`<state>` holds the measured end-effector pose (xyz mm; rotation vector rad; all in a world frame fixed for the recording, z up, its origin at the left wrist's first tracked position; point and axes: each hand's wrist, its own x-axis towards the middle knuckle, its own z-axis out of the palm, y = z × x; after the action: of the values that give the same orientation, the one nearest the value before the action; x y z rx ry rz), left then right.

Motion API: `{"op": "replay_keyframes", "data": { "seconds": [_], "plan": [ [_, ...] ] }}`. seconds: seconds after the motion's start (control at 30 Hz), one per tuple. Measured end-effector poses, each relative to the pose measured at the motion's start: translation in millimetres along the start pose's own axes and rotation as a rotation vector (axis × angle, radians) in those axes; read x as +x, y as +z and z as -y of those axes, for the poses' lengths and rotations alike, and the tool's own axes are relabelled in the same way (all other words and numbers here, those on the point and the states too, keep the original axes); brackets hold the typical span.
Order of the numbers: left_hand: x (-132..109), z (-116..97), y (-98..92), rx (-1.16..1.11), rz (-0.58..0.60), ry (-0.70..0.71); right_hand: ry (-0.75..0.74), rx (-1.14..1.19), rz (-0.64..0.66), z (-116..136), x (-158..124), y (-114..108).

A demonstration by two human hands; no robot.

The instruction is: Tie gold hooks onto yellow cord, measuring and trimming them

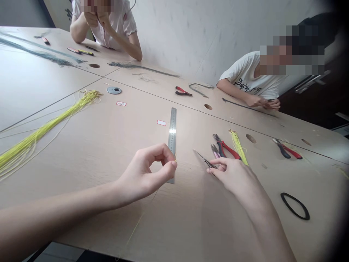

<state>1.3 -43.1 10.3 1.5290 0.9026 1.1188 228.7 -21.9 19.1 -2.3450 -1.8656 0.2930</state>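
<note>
My left hand point(152, 171) is closed in a pinch, thumb against forefinger, over the lower part of a steel ruler point(172, 127). A tiny gold-coloured tip shows at the pinch. It appears to belong to a thin yellow wire point(135, 228), which runs below the hand toward the table's near edge. To the right, my right hand point(231, 173) holds slim, pointed scissors point(204, 160) between thumb and fingers, low over the table. Their blades point away to the upper left. Purple-handled pliers point(216, 152) and red-and-black pliers point(227, 147) lie just beyond this hand.
A yellow wire bundle point(51, 125) spreads across the left; a smaller bundle point(238, 147) lies right. More pliers point(287, 149) and a black oval ring point(295, 206) lie at right. Two people point(107, 31) point(251, 80) work across the table, which has round holes point(251, 138).
</note>
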Motion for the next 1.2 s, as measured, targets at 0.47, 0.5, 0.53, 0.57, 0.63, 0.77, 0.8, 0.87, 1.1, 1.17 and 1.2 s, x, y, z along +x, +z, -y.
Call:
{"op": "replay_keyframes", "data": {
  "seconds": [0.47, 0.5, 0.53, 0.57, 0.63, 0.77, 0.8, 0.87, 1.1, 1.17, 1.2],
  "plan": [
    [1, 0, 0.9, 0.055, 0.084, -0.020, -0.626, 0.660, -0.288, 37, -35, 7],
    [1, 0, 1.3, 0.075, 0.094, -0.021, -0.686, 0.689, -0.232, 40, -39, 9],
    [1, 0, 1.7, 0.093, 0.102, -0.024, -0.722, 0.705, -0.180, 42, -41, 11],
    [1, 0, 2.1, 0.107, 0.108, -0.028, -0.737, 0.721, -0.135, 43, -43, 12],
    [1, -1, 2.7, 0.130, 0.120, -0.041, -0.727, 0.762, -0.068, 43, -44, 15],
    [1, -1, 3.4, 0.164, 0.147, -0.065, -0.693, 0.827, 0.008, 43, -43, 16],
    [1, -2, 3.5, 0.167, 0.154, -0.070, -0.687, 0.832, 0.011, 43, -43, 16],
    [1, -2, 3.6, 0.176, 0.163, -0.082, -0.674, 0.825, 0.008, 43, -43, 15],
    [1, -2, 3.1, 0.121, 0.199, -0.123, -0.756, 0.714, -0.066, 45, -45, 16],
    [2, -2, 2.9, 0.056, 0.228, -0.125, -0.813, 0.653, -0.131, 45, -45, 17],
    [2, -2, 2.8, 0.025, 0.242, -0.127, -0.839, 0.625, -0.160, 45, -45, 18]
  ]
}}
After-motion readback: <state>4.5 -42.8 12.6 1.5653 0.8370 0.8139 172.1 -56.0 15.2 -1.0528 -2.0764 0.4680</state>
